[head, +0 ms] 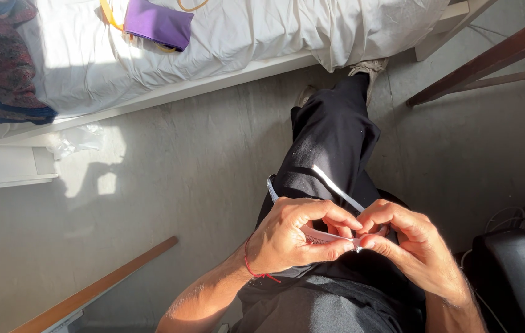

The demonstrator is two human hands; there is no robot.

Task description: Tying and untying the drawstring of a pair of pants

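My left grip (293,237) and right grip (407,240) both pinch the pale zipper strip (324,236) over my lap in black trousers (336,142); I'd hold the tape taut near the small metal slider (357,247).
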